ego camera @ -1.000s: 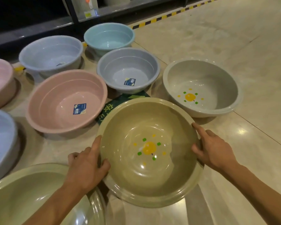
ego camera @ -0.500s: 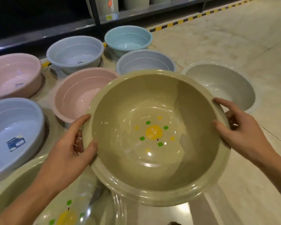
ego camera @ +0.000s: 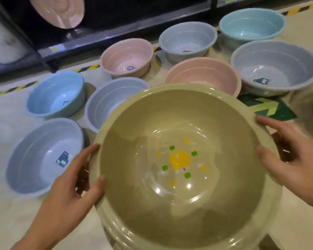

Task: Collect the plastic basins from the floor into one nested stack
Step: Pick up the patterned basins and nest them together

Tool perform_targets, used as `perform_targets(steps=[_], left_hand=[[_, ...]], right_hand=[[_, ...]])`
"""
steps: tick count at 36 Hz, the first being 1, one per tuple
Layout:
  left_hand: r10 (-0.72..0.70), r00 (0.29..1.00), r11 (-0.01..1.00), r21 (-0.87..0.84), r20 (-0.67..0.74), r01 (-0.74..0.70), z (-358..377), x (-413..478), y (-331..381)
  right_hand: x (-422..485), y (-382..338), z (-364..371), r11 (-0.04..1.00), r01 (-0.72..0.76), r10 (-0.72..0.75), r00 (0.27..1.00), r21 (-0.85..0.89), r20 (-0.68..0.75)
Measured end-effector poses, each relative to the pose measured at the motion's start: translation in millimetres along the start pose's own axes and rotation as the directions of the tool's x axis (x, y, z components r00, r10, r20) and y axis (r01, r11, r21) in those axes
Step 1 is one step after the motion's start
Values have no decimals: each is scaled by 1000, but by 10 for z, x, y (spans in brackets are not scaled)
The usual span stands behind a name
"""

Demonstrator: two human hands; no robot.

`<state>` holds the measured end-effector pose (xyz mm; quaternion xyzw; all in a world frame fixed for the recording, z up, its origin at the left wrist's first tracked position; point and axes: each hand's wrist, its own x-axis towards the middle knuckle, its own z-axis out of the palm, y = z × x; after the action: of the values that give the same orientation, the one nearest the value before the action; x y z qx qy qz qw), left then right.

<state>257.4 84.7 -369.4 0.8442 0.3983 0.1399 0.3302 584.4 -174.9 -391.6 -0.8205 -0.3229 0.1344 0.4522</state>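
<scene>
Left hand [ego camera: 69,192] and right hand [ego camera: 294,159] clamped on opposite rims of large olive round plastic basin [ego camera: 224,210]. Grey-blue basins [ego camera: 43,156] crowding left edge; bare floor [ego camera: 11,222] near left.

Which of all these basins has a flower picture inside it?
The big olive-green basin, held by its rim between both hands; a yellow-and-green flower marks its bottom. The rest are plain pink, blue or grey.

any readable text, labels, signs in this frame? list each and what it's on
No text reads clearly.
Sticker in the grey-blue basin near the left hand: dark label, print too blurred.
Sticker in the far pink basin: too small.
Sticker in the grey basin at right: blurred.
Green floor decal: arrow shapes only, no legible words.
Shelf-edge tag: unreadable.
Olive basin: printed flower motif, no words.
</scene>
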Motion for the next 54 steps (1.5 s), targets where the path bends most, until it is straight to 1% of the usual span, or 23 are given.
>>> perform_targets(steps=[4,7,11,16,20,22,26,32,36,40,44,54], left_hand=[[-40,999,998,49,5,40,-90,-225,-230],[-63,997,992,114,42,58,-64,-310,-370],[-82,990,979,195,115,58,-23,-418,-474],[-98,984,976,210,150,65,37,-490,-550],[-110,983,974,215,150,76,70,-535,-593],[-107,982,974,215,155,72,60,-565,-618],[-90,975,973,225,203,43,89,-583,-698],[-114,957,964,261,268,42,255,-557,-785],[-133,950,961,272,283,53,324,-520,-847],[-149,937,960,273,316,61,372,-528,-899],[-164,934,955,290,318,69,408,-532,-934],[-196,920,934,351,340,70,416,-568,-953]], right_hand=[[-35,-11,301,999,-22,19,997,41,69],[-80,-50,457,1000,-15,14,995,7,102],[-149,-85,541,999,-11,15,995,-35,101],[-219,-30,614,998,-21,26,995,-60,93],[-307,37,633,994,-8,17,996,-112,85],[-355,66,654,993,-22,35,994,-118,106],[-413,181,741,986,-6,31,988,-167,151],[-447,408,814,958,35,27,977,-284,213],[-452,502,861,938,56,26,973,-342,229],[-468,516,899,915,76,20,972,-397,232],[-479,501,918,888,85,21,975,-452,223],[-488,460,915,862,77,56,968,-501,245]])
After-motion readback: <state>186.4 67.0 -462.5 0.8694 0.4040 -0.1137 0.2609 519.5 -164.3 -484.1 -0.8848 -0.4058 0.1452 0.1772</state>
